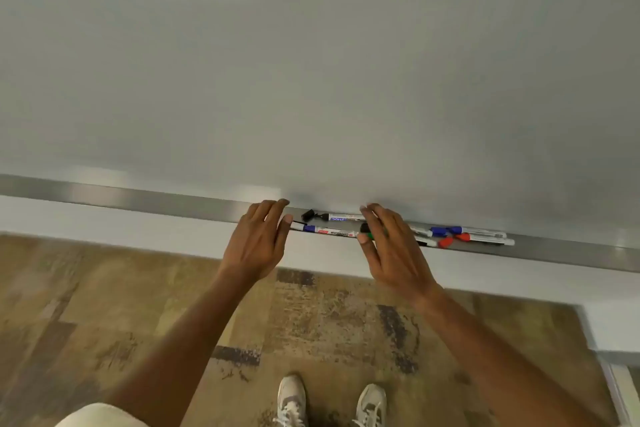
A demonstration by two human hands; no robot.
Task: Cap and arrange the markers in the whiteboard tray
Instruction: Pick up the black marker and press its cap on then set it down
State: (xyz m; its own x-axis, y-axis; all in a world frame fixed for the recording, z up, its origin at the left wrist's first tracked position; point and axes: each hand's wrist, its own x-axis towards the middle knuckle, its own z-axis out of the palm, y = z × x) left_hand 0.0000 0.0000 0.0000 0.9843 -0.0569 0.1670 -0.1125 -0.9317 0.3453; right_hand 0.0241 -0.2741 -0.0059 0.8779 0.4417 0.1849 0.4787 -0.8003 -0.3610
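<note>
Several whiteboard markers lie in the grey metal tray (156,199) under the whiteboard. Between my hands lies a white marker with a blue band (325,231), and behind it a marker with a black end (332,217) with a loose black cap (307,215) beside it. My left hand (258,239) hovers at the left end of these, fingers apart and empty. My right hand (391,246) reaches over the tray with spread fingers; a green and black piece (366,231) shows under its thumb, and whether it is gripped is unclear. Blue-capped markers (460,230) and red caps (453,239) lie to the right.
The whiteboard (311,62) fills the upper view. Below the tray runs a white wall strip (138,229), then patterned brown carpet (104,305). My two shoes (332,399) stand on the floor beneath.
</note>
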